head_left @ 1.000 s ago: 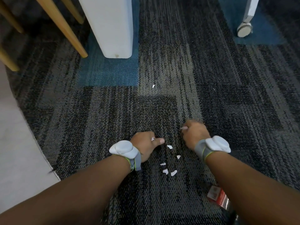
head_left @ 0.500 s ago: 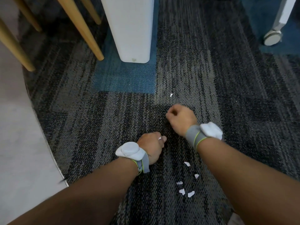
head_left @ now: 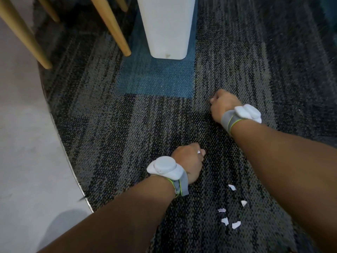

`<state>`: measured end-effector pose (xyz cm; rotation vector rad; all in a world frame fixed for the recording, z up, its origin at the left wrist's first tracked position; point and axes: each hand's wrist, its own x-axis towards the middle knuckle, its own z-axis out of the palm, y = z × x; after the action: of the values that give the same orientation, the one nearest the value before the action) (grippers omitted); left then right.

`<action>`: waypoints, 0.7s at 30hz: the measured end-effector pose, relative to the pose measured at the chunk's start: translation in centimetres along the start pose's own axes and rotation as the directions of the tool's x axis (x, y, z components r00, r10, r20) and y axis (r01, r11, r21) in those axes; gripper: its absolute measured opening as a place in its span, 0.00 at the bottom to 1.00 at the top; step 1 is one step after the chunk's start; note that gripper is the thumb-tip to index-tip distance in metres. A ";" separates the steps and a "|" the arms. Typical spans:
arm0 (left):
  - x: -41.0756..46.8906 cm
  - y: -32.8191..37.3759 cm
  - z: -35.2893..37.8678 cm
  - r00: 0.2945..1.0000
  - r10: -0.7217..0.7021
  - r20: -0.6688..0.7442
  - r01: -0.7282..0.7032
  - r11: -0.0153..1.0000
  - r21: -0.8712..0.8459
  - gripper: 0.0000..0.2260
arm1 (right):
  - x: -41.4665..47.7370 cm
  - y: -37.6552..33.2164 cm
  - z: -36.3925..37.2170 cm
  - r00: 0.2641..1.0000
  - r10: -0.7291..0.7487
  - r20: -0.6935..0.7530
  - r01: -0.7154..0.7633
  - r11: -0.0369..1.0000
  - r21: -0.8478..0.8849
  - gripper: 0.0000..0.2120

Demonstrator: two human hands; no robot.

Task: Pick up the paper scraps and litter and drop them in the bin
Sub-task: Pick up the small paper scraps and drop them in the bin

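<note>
My left hand is closed low over the dark carpet, with a white paper scrap pinched at its fingertips. Farther ahead and to the right, my right hand is a closed fist with its fingertips down on the carpet; a small scrap that lay there is hidden under it. Several torn white scraps lie loose on the carpet between my forearms, close to me. The tall white bin stands upright at the top centre, beyond both hands.
Slanted wooden furniture legs stand left of the bin. A smooth grey floor borders the carpet along a curved edge on the left. A blue carpet tile lies in front of the bin.
My view and both hands have moved forward toward the bin. My right hand reached ahead onto the lone scrap, which no longer shows. The cluster of scraps is now behind my hands.
</note>
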<state>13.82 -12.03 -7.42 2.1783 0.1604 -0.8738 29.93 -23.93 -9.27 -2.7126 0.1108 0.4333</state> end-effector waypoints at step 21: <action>-6.3 -3.3 -0.6 0.994 -0.031 -0.102 0.058 0.959 0.278 0.09 | -18.0 8.6 -1.7 0.922 -0.100 0.375 0.048 0.988 0.146 0.04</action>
<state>8.11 -8.33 -5.18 2.4926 0.1400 -0.8587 12.16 -32.17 -5.29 -2.4397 -0.0688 0.8881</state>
